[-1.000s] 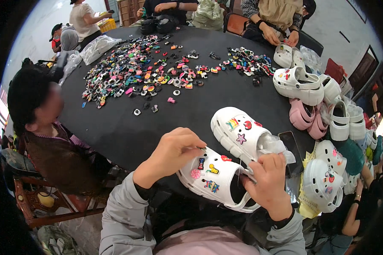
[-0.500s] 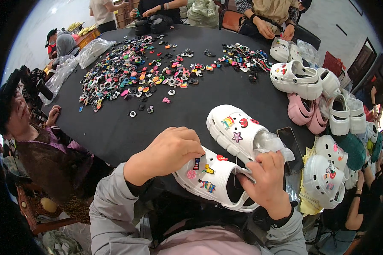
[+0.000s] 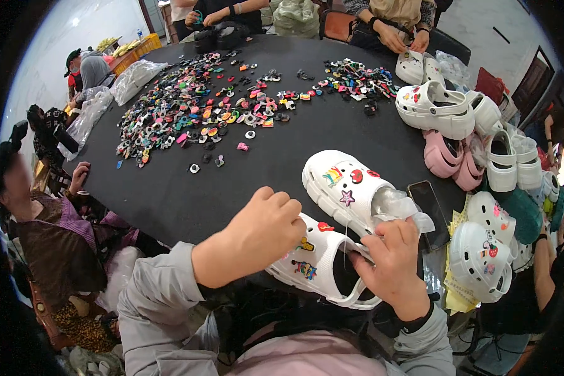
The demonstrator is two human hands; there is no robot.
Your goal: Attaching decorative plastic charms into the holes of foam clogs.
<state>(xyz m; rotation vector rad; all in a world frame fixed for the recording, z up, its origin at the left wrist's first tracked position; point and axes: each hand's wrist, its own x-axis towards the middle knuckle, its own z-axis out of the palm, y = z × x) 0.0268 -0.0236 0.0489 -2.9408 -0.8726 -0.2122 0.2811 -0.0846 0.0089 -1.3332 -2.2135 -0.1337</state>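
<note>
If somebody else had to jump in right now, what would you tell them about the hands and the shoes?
Left hand: curled over the toe of the near white clog, pressing on its top.
Right hand: grips that clog's heel end.
Second white clog: lies just beyond on the black table, with a few charms and clear stuffing inside.
Charm pile: spread across the table's far side.
Done: several charms sit on both clogs.
Left: many holes look empty; more white and pink clogs wait on the right.

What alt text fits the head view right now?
Both hands hold a white clog at the near edge of a black table: left hand on its toe, right hand at its heel. Second clog beside it, charm pile beyond.
</note>
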